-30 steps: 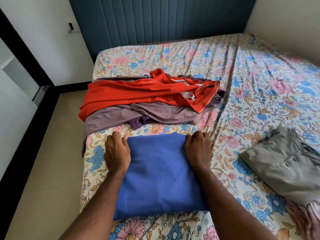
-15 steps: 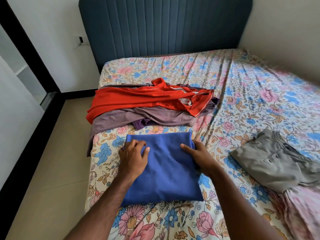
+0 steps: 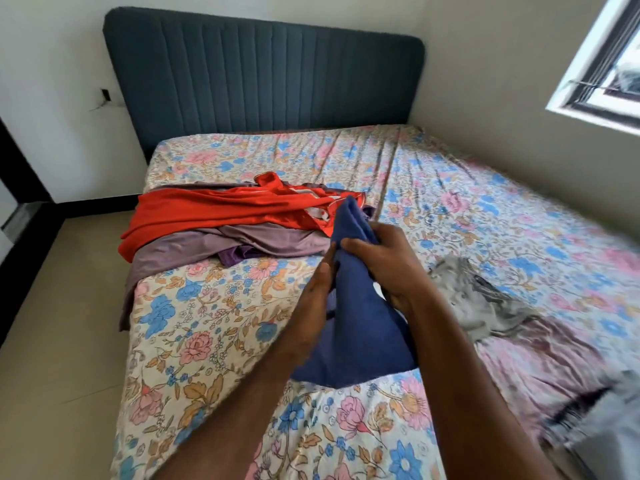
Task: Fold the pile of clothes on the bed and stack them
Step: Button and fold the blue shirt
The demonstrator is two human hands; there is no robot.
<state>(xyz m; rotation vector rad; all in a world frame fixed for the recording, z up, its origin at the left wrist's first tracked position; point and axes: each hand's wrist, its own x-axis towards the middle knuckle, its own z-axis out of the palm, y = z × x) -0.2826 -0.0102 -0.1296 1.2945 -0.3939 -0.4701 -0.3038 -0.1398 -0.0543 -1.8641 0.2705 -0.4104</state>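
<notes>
Low in the frame, two bare forearms reach up from the bottom edge over the bed (image 3: 194, 327), whose cotton sheet is printed with pink, blue and tan flowers and lies creased. At the centre, the folded blue garment (image 3: 360, 327) is lifted clear of the sheet between both hands, a soft, thick wedge hanging down to a broad lower edge. The left hand (image 3: 320, 289) lies flat against its left side, fingers straight, while the right hand (image 3: 384, 261) has its grip closed over the upper part, fingers wrapped across the cloth. The raised blue cloth and the right hand cover the right end of the pile behind them.

Right of centre, a grey garment (image 3: 485, 299) lies crumpled and blurred on the sheet. Further up, left of centre, a shiny red garment (image 3: 214, 213) sprawls over a dull mauve garment (image 3: 194, 247), which droops off the bed's left edge. At the top stands a dark blue, vertically ribbed headboard (image 3: 263, 71), and a window (image 3: 609, 64) fills the upper right corner.
</notes>
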